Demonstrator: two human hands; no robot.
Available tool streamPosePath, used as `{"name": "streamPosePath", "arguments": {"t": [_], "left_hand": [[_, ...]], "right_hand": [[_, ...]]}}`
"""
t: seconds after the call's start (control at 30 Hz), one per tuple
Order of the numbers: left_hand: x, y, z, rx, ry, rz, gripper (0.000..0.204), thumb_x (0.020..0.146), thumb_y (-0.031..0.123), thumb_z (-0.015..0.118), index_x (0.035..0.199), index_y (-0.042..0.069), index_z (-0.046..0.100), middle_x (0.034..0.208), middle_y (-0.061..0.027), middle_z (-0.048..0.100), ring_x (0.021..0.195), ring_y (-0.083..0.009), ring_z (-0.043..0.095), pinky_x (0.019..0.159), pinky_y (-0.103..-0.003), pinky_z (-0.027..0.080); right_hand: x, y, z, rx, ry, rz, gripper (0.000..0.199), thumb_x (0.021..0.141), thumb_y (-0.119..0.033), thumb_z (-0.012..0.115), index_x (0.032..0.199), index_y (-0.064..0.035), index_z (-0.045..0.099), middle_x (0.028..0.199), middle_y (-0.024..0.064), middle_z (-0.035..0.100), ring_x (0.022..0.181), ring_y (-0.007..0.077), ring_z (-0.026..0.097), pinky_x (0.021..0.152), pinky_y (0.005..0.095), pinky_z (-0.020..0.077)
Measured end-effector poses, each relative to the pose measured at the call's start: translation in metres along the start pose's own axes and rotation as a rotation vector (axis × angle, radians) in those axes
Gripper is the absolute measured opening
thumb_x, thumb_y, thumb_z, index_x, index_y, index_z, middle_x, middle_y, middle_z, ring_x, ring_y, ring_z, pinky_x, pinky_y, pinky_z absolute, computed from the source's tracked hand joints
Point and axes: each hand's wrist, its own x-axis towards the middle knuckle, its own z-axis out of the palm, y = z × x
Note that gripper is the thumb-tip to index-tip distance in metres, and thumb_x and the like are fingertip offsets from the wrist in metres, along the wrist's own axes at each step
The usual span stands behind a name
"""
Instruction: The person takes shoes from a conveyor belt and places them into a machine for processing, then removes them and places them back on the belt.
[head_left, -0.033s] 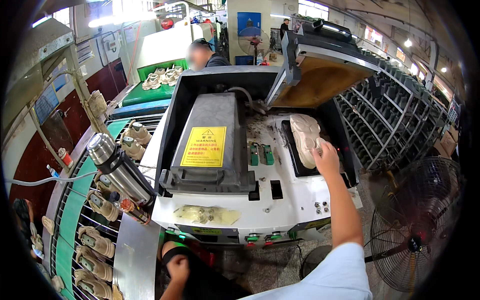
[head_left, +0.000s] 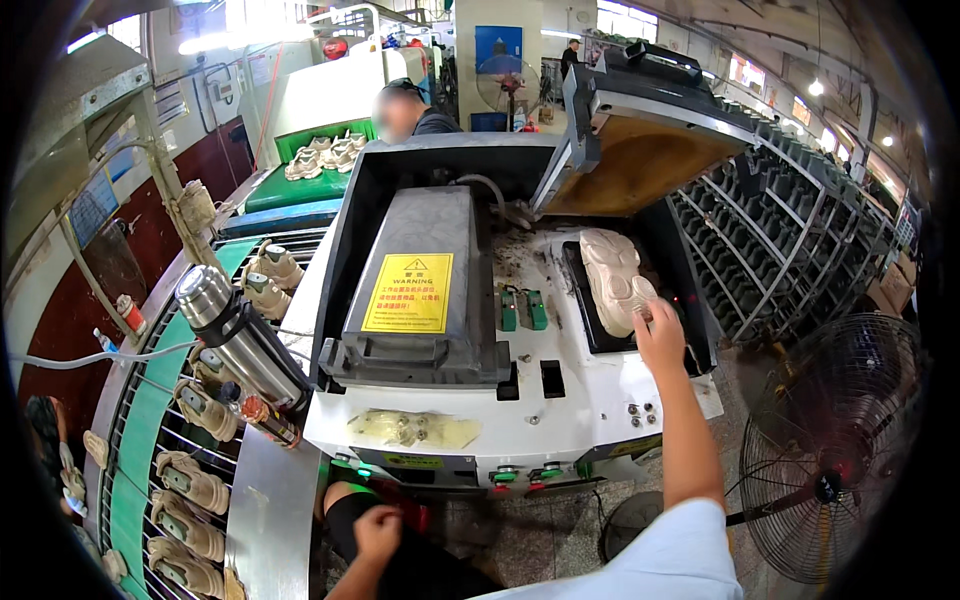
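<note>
White machine [head_left: 590, 380] before you, its right lid [head_left: 640, 170] raised; under that, a black tray [head_left: 582, 305] carries the beige sole [head_left: 610, 265]. Your right hand [head_left: 658, 330] is at its near end, though I can't tell whether it grips; your left hand [head_left: 378, 532] is curled closed.

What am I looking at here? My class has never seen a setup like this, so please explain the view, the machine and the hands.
There is no robot: a person works bare-handed, and a wide fisheye camera on their head looks down, so straight edges bend.

Ahead stands a white and grey machine. Its left grey cover is down; its right lid is raised. Under that lid, a beige sole-shaped piece lies on a black pad.

The right hand is at its near end; whether it grips cannot be told. The left hand is low, near the lap.

At left are beige shoes and a steel flask.
</note>
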Motion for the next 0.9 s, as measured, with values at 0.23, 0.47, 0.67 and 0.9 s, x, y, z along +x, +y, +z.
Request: {"name": "streamPosePath", "arguments": {"t": [0.23,0.47,0.67,0.9], "left_hand": [[-0.027,0.105,0.17,0.017,-0.927,0.293,0.028,0.093,0.028,0.053,0.109,0.008,0.065,0.094,-0.0165,0.068,0.081,-0.0345,0.065,0.073,-0.04,0.051],[-0.012,0.108,0.208,0.012,-0.648,0.287,0.027,0.097,0.021,0.045,0.107,0.007,0.065,0.09,-0.0174,0.067,0.08,-0.037,0.064,0.07,-0.044,0.048],[-0.021,0.052,0.057,-0.07,-0.123,0.298,0.015,0.088,0.01,0.059,0.098,0.004,0.068,0.091,-0.0158,0.066,0.087,-0.0335,0.064,0.078,-0.039,0.052],[-0.134,-0.079,-0.213,0.517,0.829,0.098,0.029,0.074,0.002,0.061,0.103,0.002,0.058,0.101,-0.0185,0.057,0.1,-0.0382,0.054,0.09,-0.044,0.044]], "right_hand": [[-0.239,0.033,-0.113,0.57,0.355,1.254,0.027,0.094,-0.03,0.053,0.085,-0.0041,0.053,0.074,0.0045,0.048,0.064,0.0168,0.042,0.062,0.0276,0.0356],[-0.246,0.07,-0.126,1.317,-0.029,1.612,0.054,0.09,-0.063,0.042,0.094,-0.0095,0.048,0.08,0.0048,0.052,0.068,0.0179,0.046,0.062,0.033,0.0378],[-0.399,0.07,-0.064,1.027,-0.365,1.861,0.037,0.095,-0.05,0.049,0.088,-0.0137,0.049,0.068,0.0007,0.047,0.055,0.0175,0.043,0.05,0.0287,0.0369],[-0.487,-0.113,0.052,0.725,-1.231,1.23,0.019,0.092,-0.018,0.053,0.079,-0.004,0.054,0.061,0.005,0.049,0.05,0.0174,0.047,0.048,0.0327,0.036]]}}
